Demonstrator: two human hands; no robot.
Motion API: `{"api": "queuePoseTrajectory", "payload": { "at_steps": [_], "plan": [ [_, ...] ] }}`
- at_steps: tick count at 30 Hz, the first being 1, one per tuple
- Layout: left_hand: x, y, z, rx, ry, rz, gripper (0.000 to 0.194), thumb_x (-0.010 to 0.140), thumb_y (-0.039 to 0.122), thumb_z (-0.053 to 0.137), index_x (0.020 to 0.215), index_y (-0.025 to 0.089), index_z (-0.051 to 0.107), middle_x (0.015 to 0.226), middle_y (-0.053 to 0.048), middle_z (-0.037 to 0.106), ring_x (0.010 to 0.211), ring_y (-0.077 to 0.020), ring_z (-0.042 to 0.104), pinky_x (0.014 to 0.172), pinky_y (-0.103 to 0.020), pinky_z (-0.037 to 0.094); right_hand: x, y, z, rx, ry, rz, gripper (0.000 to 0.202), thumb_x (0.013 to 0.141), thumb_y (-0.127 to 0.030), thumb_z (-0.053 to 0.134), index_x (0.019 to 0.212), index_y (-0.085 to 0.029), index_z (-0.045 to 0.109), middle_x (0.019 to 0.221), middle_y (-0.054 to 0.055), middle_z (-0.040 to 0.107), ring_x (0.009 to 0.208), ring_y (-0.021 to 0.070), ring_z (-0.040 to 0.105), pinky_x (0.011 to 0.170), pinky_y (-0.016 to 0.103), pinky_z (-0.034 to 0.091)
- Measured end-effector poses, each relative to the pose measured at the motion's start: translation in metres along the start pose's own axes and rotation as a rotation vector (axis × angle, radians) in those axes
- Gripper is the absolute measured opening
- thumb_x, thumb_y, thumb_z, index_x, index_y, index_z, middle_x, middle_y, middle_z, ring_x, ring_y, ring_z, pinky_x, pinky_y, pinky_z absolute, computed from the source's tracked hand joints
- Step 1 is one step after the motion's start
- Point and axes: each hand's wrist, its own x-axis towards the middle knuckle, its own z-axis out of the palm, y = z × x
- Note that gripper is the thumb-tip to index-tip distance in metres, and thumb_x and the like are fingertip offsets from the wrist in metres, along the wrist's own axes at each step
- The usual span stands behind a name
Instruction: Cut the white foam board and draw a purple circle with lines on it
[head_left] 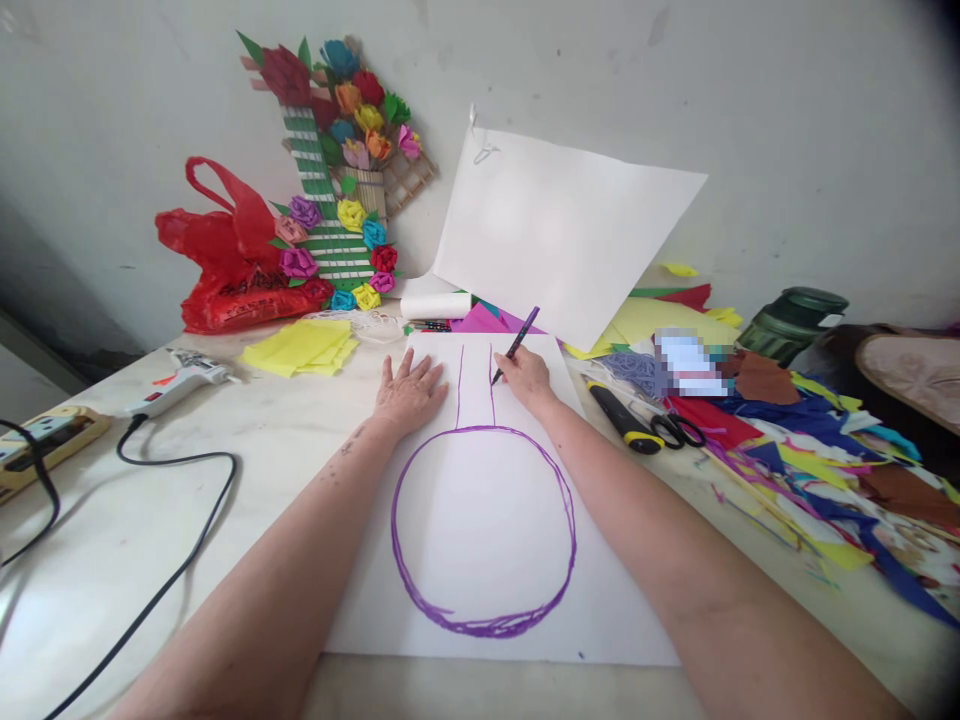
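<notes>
A large white sheet of paper (480,530) lies flat before me, bearing a purple rounded outline and two upright purple lines above it. My left hand (411,392) rests flat, fingers spread, on the sheet's upper left. In my right hand (525,380) is a dark marker pen (519,340) with a purple end, gripped between thumb and fingers. Its tip is at the right-hand upright line, on or very near the paper. Both forearms reach in from the bottom of the view.
A glue gun (166,390) with a black cord and a power strip (45,445) sit left. Behind are a red bag (232,255), paper-flower craft (337,190) and leaning white board (555,220). A black-yellow cutter (626,418), scissors (679,430) and paper scraps (840,470) lie right.
</notes>
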Motion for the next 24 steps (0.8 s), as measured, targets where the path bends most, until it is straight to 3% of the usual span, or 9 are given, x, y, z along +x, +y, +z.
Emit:
{"api": "queuePoseTrajectory", "payload": {
  "at_steps": [18,24],
  "plan": [
    [-0.0005,0.0007,-0.0017,-0.005,-0.009,-0.012,0.055,0.086,0.049,0.016,0.134,0.029,0.035,0.143,0.002,0.029,0.134,-0.0240,0.006,0.105,-0.051,-0.004,-0.0034,0.0017,-0.0005,0.022,-0.030,-0.048,0.026,0.074,-0.042,0.046,0.064,-0.020,0.056,0.057,0.000,0.060,0.066,0.0167,0.057,0.063,0.026,0.039],
    [-0.0008,0.0004,-0.0014,-0.011,-0.007,-0.008,0.056,0.086,0.050,0.016,0.134,0.028,0.035,0.143,0.002,0.028,0.134,-0.0243,0.006,0.105,-0.051,-0.004,-0.0033,0.0047,0.0015,0.143,-0.035,-0.048,0.026,0.070,-0.042,0.050,0.056,-0.020,0.051,0.045,-0.003,0.051,0.054,0.0140,0.053,0.056,0.024,0.037]
  ]
}}
